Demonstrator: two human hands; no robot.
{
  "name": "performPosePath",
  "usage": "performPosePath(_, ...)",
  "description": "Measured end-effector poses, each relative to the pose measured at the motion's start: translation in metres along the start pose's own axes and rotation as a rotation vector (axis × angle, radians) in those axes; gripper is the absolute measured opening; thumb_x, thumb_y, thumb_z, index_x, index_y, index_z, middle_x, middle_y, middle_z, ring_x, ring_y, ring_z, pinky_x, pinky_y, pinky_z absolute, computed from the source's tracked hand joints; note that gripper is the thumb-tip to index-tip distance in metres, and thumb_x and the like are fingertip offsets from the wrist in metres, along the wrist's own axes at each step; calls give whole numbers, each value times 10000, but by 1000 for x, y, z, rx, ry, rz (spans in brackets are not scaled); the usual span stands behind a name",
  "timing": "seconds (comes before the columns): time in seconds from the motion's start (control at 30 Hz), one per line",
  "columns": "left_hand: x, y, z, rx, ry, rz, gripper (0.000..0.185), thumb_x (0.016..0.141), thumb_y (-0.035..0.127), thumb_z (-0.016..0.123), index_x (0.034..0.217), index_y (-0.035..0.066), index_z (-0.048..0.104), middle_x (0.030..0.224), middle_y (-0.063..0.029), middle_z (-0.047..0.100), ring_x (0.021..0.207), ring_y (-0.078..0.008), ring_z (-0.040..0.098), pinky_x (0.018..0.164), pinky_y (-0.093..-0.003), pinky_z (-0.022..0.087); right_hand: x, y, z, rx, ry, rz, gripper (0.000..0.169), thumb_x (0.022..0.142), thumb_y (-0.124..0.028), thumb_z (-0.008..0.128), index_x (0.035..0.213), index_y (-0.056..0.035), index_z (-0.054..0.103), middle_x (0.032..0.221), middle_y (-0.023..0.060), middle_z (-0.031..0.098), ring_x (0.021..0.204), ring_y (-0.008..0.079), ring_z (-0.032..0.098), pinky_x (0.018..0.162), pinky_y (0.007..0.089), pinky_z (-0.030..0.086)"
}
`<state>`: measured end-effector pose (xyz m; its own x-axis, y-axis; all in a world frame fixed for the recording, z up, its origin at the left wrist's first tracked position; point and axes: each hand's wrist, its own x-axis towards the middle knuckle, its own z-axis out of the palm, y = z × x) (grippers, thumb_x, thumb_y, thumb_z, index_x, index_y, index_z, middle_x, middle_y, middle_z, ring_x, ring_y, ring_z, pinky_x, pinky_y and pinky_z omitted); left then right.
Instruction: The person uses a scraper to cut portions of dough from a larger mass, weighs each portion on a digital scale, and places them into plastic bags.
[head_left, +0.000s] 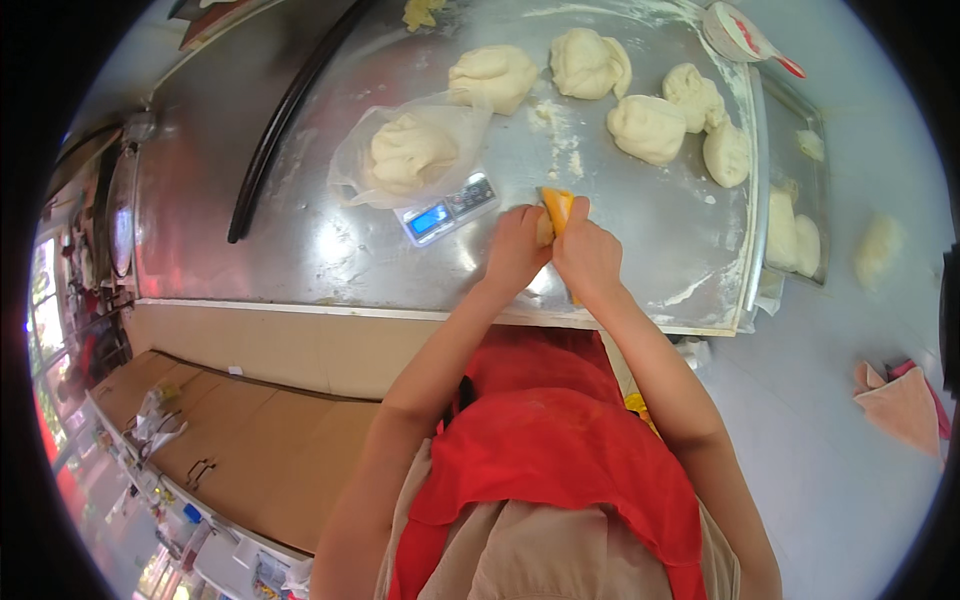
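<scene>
Both hands meet above the front part of a metal worktop. My right hand grips a glossy yellow-orange object; fingers cover much of it, and its exact kind is unclear. A small pale-tan piece is pinched in my left hand, right against the yellow-orange object. Left of my hands lies a digital kitchen scale with a lit blue display. A lump of dough in a clear plastic bag rests on the scale, covering its rear part.
Several dough lumps lie across the back and right of the worktop, among flour traces. A long black bar crosses the left side. At the far right corner is a white bowl with a red-handled utensil. A metal tray sits beyond the right edge.
</scene>
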<state>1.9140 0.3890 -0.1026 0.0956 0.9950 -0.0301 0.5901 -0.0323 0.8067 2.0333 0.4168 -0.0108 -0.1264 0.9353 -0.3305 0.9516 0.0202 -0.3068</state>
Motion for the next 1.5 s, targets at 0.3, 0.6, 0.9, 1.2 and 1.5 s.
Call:
performPosePath(0.3,-1,41,-134,-66,191,-118,534,733,28,665,1245,55,515,1369,-180,478,1228,-351,489,967,-412,449,20,-7,5,-32,120,-13,313,835,-116,536,1092,15,416,639,182,642,584,371,652,508,472,504)
performPosePath(0.6,36,-28,-190,201,209,181,528,855,90,555,1364,-11,463,1492,-202,370,1378,-362,355,1151,-427,258,17,-25,13,-51,128,-15,247,848,-70,510,1073,-1,434,725,194,668,641,377,666,551,473,511)
performPosePath(0.9,20,-26,-231,-80,621,102,344,919,136,575,1240,13,574,1374,-159,530,1286,-302,473,1082,-387,333,15,-20,18,-77,198,-33,282,823,-87,523,1073,-1,423,669,199,652,607,387,652,544,492,506)
performPosePath(1.2,5,-34,-229,-98,656,19,290,915,127,586,1185,24,609,1313,-147,575,1229,-281,515,1051,-368,370,12,-24,11,-81,131,-9,301,819,-56,538,1093,-4,426,720,186,667,641,366,665,548,476,509)
performPosePath(1.5,2,-54,-227,-163,643,-43,292,913,130,599,1191,40,604,1295,-117,578,1221,-242,514,1027,-348,384,1,3,-10,72,263,115,442,872,-206,561,1228,9,410,791,213,670,736,405,655,654,495,510)
